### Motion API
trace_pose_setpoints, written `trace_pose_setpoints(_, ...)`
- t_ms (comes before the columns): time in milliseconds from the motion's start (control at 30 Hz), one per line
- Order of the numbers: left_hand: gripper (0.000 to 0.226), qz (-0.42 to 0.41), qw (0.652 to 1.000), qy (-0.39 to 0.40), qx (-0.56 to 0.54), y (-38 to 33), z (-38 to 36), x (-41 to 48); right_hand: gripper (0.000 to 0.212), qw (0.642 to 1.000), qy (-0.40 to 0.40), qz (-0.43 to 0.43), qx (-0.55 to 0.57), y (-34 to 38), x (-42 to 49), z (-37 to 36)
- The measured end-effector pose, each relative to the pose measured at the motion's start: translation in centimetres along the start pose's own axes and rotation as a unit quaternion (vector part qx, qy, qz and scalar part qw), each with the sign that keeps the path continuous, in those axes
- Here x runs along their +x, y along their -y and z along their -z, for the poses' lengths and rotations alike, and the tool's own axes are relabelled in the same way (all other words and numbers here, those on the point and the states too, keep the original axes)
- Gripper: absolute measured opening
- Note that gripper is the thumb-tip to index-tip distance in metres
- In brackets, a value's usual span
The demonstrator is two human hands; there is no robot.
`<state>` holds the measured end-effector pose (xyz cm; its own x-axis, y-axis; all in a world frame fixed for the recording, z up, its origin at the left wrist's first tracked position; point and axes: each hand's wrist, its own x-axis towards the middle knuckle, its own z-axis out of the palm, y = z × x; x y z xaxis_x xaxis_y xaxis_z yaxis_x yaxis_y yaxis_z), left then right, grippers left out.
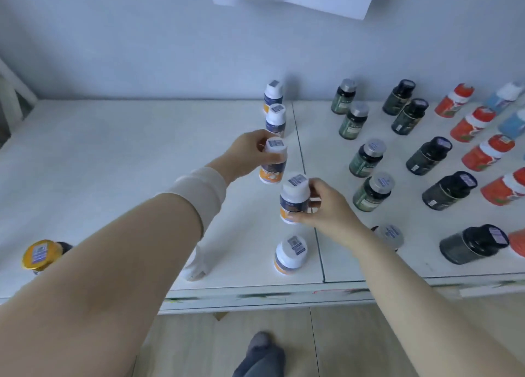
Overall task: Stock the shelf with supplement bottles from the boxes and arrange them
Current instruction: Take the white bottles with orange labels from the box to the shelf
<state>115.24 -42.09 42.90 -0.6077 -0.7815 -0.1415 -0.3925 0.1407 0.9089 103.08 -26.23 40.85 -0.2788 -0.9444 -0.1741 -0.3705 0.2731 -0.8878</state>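
The left hand and right hand are bare. Left forearm: bare, with a wide, pale beige fabric band, softly creased, wrapped just behind the wrist. Right forearm: bare. Bottom of view: one foot in a grey sock, adjoining a blue-grey trouser leg.

left hand gripping white-capped bottle, right hand gripping another

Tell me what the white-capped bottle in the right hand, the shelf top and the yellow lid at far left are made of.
White-capped bottle in the right hand: likely plastic, smooth matte cap, printed label. Shelf top: probably painted or laminated board, flat white with a dark seam. Yellow lid: shiny, metal or plastic; too blurred to tell.
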Motion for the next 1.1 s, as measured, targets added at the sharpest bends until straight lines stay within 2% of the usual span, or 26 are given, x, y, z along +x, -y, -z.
trace_pose_setpoints(167,0.037,-0.014,1.000,0.020,-0.016,1.3,-0.2,3.6,0.050,1.000,0.005,0.005,0.006,-0.7,2.6,-1.1)
trace_pose_setpoints(333,0.034,-0.008,0.999,0.035,-0.031,3.8,-1.1,4.3,0.052,0.999,0.031,-0.015,-0.026,-2.8,3.7,-2.3)
trace_pose_setpoints(567,0.033,-0.016,0.998,0.035,-0.049,4.7,-1.4,4.1,0.051,0.997,0.034,-0.009,-0.075,-3.0,3.7,-2.5)
trace_pose_setpoints(700,0.034,-0.015,0.999,0.026,-0.044,4.7,-1.8,4.0,0.050,0.998,0.023,-0.008,-0.066,-3.1,3.3,-2.8)
trace_pose_setpoints(800,0.036,-0.012,0.999,0.009,-0.040,4.3,-2.3,3.7,0.057,0.995,0.033,-0.011,-0.095,-2.8,3.2,-2.7)
trace_pose_setpoints(967,0.068,0.004,1.000,0.009,-0.015,2.9,-2.5,2.0,0.091,0.986,0.062,-0.009,-0.153,-2.4,2.7,-1.0)
trace_pose_setpoints(1100,0.075,-0.013,0.993,-0.038,0.113,1.1,-0.3,-0.2,0.086,0.973,0.019,0.017,-0.228,-0.4,1.4,1.5)
